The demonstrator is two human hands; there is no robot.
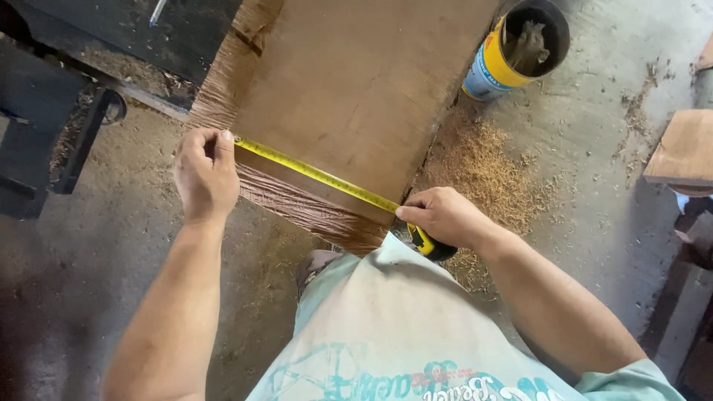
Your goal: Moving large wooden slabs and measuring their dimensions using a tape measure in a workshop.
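A thick brown wooden slab point(349, 82) lies in front of me, its rough sawn end facing me. A yellow measuring tape point(316, 174) is stretched across the slab's near end. My left hand point(204, 174) pinches the tape's tip at the slab's left corner. My right hand point(445, 215) grips the yellow-and-black tape case point(431, 246) at the slab's right corner, thumb pressing the blade against the wood.
A yellow-and-blue can point(512, 52) with dark contents stands on the concrete floor right of the slab. Sawdust point(490, 171) is piled beside it. A dark machine frame point(52, 126) is at the left. Another wooden board point(683, 152) juts in at the right edge.
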